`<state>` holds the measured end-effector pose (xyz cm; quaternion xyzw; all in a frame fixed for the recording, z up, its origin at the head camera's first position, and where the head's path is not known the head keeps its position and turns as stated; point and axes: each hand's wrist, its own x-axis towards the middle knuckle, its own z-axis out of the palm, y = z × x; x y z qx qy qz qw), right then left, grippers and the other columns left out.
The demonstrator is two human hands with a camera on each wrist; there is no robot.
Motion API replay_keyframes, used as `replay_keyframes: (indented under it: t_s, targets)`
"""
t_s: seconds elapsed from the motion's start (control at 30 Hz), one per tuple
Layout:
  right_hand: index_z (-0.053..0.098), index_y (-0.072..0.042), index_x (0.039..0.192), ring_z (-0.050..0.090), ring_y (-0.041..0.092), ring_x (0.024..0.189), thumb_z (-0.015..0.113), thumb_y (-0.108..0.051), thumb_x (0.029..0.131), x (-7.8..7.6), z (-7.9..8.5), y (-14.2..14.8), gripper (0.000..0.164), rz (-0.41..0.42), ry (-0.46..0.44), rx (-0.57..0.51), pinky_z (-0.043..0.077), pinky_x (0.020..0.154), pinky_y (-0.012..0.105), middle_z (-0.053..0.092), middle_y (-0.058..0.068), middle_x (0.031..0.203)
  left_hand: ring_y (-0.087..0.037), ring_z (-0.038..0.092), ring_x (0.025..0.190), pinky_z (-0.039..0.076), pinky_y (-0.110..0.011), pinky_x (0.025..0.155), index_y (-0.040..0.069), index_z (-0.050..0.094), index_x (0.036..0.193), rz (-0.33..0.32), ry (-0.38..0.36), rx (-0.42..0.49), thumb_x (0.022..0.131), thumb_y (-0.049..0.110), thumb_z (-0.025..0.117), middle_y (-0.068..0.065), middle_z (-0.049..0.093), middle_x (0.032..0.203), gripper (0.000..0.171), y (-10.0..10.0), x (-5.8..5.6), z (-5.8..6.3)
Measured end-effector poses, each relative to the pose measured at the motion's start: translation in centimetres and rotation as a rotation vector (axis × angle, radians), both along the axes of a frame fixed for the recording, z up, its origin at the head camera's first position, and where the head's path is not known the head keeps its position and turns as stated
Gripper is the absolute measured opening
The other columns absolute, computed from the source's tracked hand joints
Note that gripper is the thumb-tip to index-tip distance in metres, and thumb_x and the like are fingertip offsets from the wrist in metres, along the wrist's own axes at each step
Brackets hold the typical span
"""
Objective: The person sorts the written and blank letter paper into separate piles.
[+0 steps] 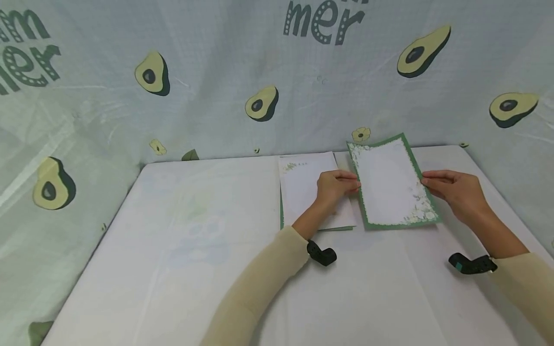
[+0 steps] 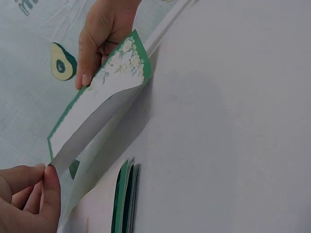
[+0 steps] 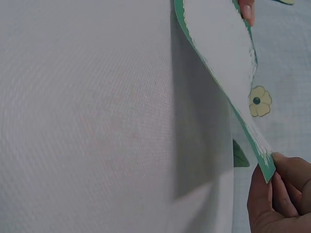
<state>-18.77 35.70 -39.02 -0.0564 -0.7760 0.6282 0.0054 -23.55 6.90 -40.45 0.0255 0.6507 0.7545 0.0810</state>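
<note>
Both hands hold a sheet of paper (image 1: 385,182) with a green border and pale flowers printed in two corners. My left hand (image 1: 332,190) pinches its left edge between thumb and fingers. On the opposite edge, my right hand (image 1: 459,192) pinches it the same way. The sheet is raised and tilted, and in the left wrist view it bends into a curve, showing a plain grey-white underside. Partly under my left forearm lies a stack of printed sheets (image 1: 298,180), white on top with green edges showing below.
The white-covered table (image 1: 182,269) extends left and toward the front. A pale curtain (image 1: 207,57) printed with avocados hangs behind it. Each wrist wears a black camera, one on the left (image 1: 321,253) and one on the right (image 1: 472,264).
</note>
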Motion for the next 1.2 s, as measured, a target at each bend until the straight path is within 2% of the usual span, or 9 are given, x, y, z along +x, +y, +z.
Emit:
replay_keyframes:
  t_s: [0.07, 0.23, 0.3, 0.47, 0.67, 0.8, 0.97, 1.2]
  targets:
    - [0.078, -0.021, 0.106, 0.068, -0.006, 0.09, 0.072, -0.018, 0.097, -0.1, -0.2, 0.1, 0.011, -0.005, -0.009, 0.032, 0.058, 0.079, 0.013, 0.069, -0.021, 0.096, -0.023, 0.075, 0.069, 0.065, -0.037, 0.075, -0.009, 0.076, 0.093, -0.001, -0.016, 0.006, 0.083, -0.012, 0.077, -0.02, 0.075, 0.082, 0.01, 0.1, 0.0, 0.0]
    - [0.075, -0.022, 0.11, 0.065, -0.01, 0.092, 0.073, -0.029, 0.096, -0.2, -0.7, 0.3, 0.016, -0.011, -0.039, 0.118, 0.057, 0.08, 0.012, 0.067, -0.025, 0.097, -0.032, 0.076, 0.078, 0.065, -0.031, 0.071, -0.011, 0.076, 0.094, -0.018, -0.047, -0.004, 0.082, -0.014, 0.076, -0.021, 0.075, 0.086, 0.013, 0.3, 0.1, 0.1]
    - [0.075, -0.022, 0.11, 0.065, -0.01, 0.091, 0.073, -0.03, 0.096, -0.2, -0.8, 0.4, 0.016, -0.009, -0.052, 0.113, 0.057, 0.08, 0.012, 0.067, -0.024, 0.097, -0.037, 0.076, 0.085, 0.064, -0.029, 0.069, -0.011, 0.076, 0.096, -0.028, -0.049, -0.022, 0.082, -0.014, 0.076, -0.022, 0.075, 0.088, 0.014, 0.4, 0.2, 0.2]
    - [0.076, -0.02, 0.109, 0.065, -0.01, 0.091, 0.072, -0.025, 0.097, -0.5, -0.9, 0.6, 0.013, -0.003, -0.065, 0.082, 0.057, 0.079, 0.012, 0.066, -0.024, 0.097, -0.038, 0.075, 0.088, 0.064, -0.028, 0.069, -0.012, 0.075, 0.097, -0.026, -0.034, -0.068, 0.082, -0.015, 0.076, -0.022, 0.075, 0.09, 0.015, 0.3, 0.2, 0.3]
    - [0.076, -0.014, 0.112, 0.064, -0.011, 0.09, 0.072, -0.022, 0.097, -0.7, -1.1, 0.6, 0.018, 0.004, -0.082, 0.093, 0.057, 0.078, 0.011, 0.065, -0.025, 0.096, -0.037, 0.075, 0.087, 0.064, -0.027, 0.069, -0.012, 0.075, 0.098, -0.027, -0.039, -0.101, 0.083, -0.014, 0.076, -0.022, 0.075, 0.089, 0.015, 0.2, 0.3, 0.4]
    - [0.073, -0.01, 0.116, 0.064, -0.012, 0.088, 0.072, -0.028, 0.097, -0.4, -1.4, 0.7, 0.026, -0.008, -0.082, 0.14, 0.057, 0.076, 0.01, 0.064, -0.025, 0.095, -0.027, 0.077, 0.084, 0.062, -0.024, 0.069, -0.008, 0.077, 0.096, -0.027, -0.039, -0.161, 0.082, -0.009, 0.08, -0.015, 0.077, 0.088, 0.015, 0.2, 0.4, 0.1]
    - [0.07, -0.004, 0.12, 0.064, -0.012, 0.085, 0.07, -0.029, 0.098, 0.1, -1.8, 1.0, 0.033, -0.028, -0.067, 0.186, 0.057, 0.073, 0.01, 0.064, -0.026, 0.093, -0.017, 0.076, 0.085, 0.061, -0.021, 0.071, -0.004, 0.078, 0.1, -0.058, 0.008, -0.233, 0.083, -0.004, 0.082, -0.01, 0.078, 0.092, 0.018, -0.3, 0.7, -0.4]
    - [0.061, 0.007, 0.128, 0.062, -0.012, 0.083, 0.067, -0.03, 0.1, 0.1, -2.0, 0.9, 0.048, -0.021, -0.017, 0.283, 0.056, 0.071, 0.01, 0.063, -0.028, 0.091, -0.016, 0.075, 0.093, 0.059, -0.02, 0.078, -0.003, 0.075, 0.114, -0.102, 0.111, -0.299, 0.087, -0.003, 0.078, -0.009, 0.078, 0.101, 0.028, -2.2, 1.6, 0.4]
